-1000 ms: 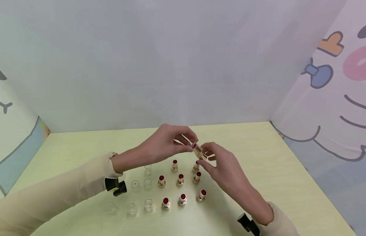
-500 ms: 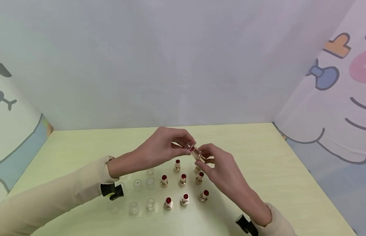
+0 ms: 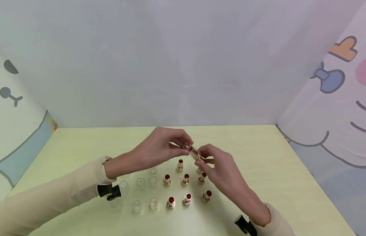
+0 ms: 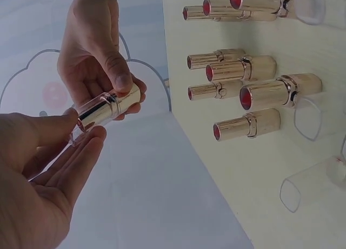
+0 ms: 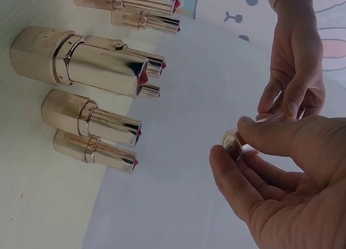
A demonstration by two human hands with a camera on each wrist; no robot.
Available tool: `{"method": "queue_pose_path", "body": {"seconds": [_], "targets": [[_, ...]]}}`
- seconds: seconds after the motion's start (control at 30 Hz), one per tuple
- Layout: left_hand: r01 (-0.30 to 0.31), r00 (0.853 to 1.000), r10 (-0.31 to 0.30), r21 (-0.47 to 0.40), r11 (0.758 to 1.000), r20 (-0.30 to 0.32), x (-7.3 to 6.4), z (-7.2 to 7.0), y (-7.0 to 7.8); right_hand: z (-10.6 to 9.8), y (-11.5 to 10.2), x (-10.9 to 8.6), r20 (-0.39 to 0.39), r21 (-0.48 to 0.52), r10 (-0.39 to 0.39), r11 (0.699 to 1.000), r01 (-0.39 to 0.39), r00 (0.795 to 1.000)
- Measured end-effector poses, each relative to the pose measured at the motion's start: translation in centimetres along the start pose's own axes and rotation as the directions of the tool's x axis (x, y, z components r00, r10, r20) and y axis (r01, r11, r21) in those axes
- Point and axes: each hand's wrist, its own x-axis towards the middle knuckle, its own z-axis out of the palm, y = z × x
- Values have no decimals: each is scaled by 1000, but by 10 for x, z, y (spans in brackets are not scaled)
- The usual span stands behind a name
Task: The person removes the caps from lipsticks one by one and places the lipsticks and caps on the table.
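Between the two hands, above the table, a gold lipstick (image 4: 98,112) is held at a tilt, its red tip end inside a clear cap (image 3: 187,146). My left hand (image 3: 159,148) pinches the cap between thumb and fingers. The gold base is gripped by my right hand (image 3: 221,165), thumb on one side and fingers on the other. In the right wrist view the round bottom of the lipstick shows between right thumb and forefinger. Below the hands, several uncapped gold lipsticks (image 3: 186,180) with red tips stand upright in rows on the table.
Several clear caps (image 3: 153,203) stand left of the lipsticks, some partly hidden by the left sleeve (image 3: 68,186). The pale yellow table (image 3: 259,183) meets a grey-white back wall (image 3: 183,65). Cartoon-printed side panels (image 3: 333,131) flank it.
The clear cap has slid a little along the lipstick as both hands shift slightly left in the view. The head view has turned slightly. Both hands keep their hold.
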Motion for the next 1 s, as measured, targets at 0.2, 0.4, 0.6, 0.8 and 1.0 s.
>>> {"method": "queue_pose_path", "body": {"seconds": [0.2, 0.4, 0.6, 0.8, 1.0], "targets": [[7, 997, -8, -16, 1000, -80, -4, -16, 8, -3, 11, -5, -8, -10, 31, 999, -31, 999], [71, 991, -72, -16, 997, -108, -18, -30, 7, -6, 18, -7, -23, -17, 32, 999, -32, 999], [133, 983, -130, 15, 991, -133, -35, -37, 0, -10, 22, -5, -30, -8, 14, 1000, -14, 999], [170, 979, -161, 71, 983, -128, -51, -40, -14, -13, 24, -3, -36, -8, -3, 1000, 2, 999], [167, 984, -154, 147, 975, -91, -63, -36, -29, -14, 25, -2, -36, 0, -2, 1000, 2, 999]]}}
